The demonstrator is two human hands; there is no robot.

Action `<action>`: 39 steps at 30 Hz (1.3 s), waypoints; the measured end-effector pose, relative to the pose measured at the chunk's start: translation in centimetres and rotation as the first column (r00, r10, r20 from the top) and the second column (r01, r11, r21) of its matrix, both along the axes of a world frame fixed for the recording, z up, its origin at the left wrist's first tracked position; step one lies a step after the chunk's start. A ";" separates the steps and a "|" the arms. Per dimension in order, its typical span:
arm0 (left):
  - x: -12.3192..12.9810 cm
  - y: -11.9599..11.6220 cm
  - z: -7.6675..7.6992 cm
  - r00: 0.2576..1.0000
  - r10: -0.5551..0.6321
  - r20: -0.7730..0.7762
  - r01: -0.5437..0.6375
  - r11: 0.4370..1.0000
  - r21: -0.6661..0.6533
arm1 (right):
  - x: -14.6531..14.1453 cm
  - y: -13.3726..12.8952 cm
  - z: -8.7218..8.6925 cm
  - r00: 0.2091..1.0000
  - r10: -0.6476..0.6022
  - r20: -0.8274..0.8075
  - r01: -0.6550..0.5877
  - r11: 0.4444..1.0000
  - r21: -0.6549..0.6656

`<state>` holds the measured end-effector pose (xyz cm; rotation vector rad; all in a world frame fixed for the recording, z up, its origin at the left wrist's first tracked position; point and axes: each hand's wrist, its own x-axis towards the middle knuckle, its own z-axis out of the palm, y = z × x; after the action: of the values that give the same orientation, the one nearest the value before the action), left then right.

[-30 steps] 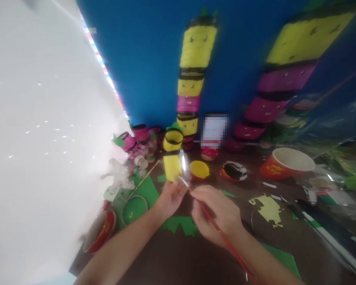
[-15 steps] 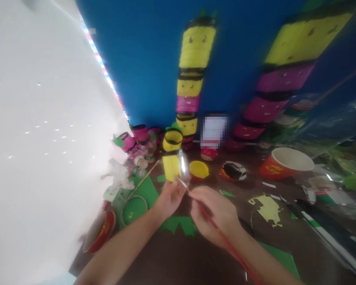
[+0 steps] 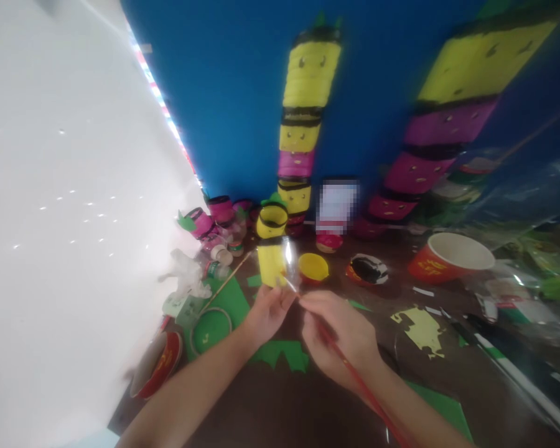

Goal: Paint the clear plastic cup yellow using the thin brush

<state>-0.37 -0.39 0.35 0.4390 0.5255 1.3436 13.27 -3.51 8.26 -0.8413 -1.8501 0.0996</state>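
My left hand is closed round the lower end of a clear plastic cup-like piece, partly coated yellow with a black rim; its right side is bare and shiny. In my right hand is a red-handled paintbrush, its tip at the lower right of the yellow coat. Just beyond the hands stand a tub of yellow paint and a tub of black paint. A yellow container with a black rim is behind the held piece.
Green sheets and a pale yellow scrap lie on the dark table. A red paper cup stands right, another red container left. Painted containers with faces hang on the blue wall.
The brush tip has shifted slightly up and right along the yellow piece, the right hand moving a little with it. The left hand keeps its hold.
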 end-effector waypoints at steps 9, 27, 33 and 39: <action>0.1 -0.2 0.6 1.000 -0.009 -0.011 0.009 1.000 0.011 | 0.6 -0.1 0.1 0.999 -0.039 -0.010 0.040 0.998 0.051; 0.2 -0.4 1.1 0.999 -0.039 -0.015 0.040 0.998 0.052 | 0.8 -0.1 0.5 0.995 -0.093 -0.023 0.094 0.994 0.063; 0.5 -0.5 2.0 0.993 -0.080 -0.089 0.091 0.988 0.122 | 0.7 0.0 0.4 0.991 -0.130 -0.023 0.130 0.990 0.045; 0.5 -0.5 2.0 0.991 -0.077 -0.106 0.088 0.991 0.100 | 0.7 -0.1 0.4 0.991 -0.134 -0.017 0.134 0.990 0.042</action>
<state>0.11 -0.93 2.33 0.6117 0.5176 1.2775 13.98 -3.56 8.61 -0.9302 -1.7714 -0.0191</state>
